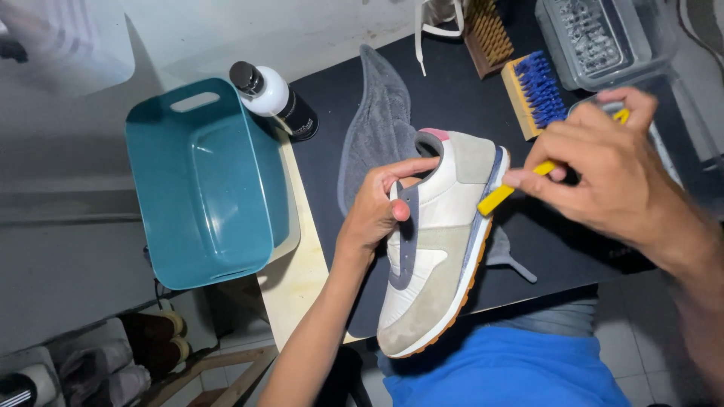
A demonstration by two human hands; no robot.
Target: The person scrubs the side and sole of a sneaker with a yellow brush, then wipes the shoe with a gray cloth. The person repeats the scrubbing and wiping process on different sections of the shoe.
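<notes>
The left hand (375, 211) grips a white and grey shoe (437, 249) above the black mat (452, 98). The right hand (603, 169) pinches a small yellow brush (498, 197) against the shoe's sole.

I see one package: a round bottle (275, 102), white above, black below, black cap, lying beside the teal tub (204, 181) on my desk (452, 98).

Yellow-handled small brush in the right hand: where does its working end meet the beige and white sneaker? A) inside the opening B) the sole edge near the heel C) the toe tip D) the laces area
B: the yellow-handled small brush, held by the right hand, touches the sole edge near the heel of the beige and white sneaker, which the left hand steadies.
</notes>
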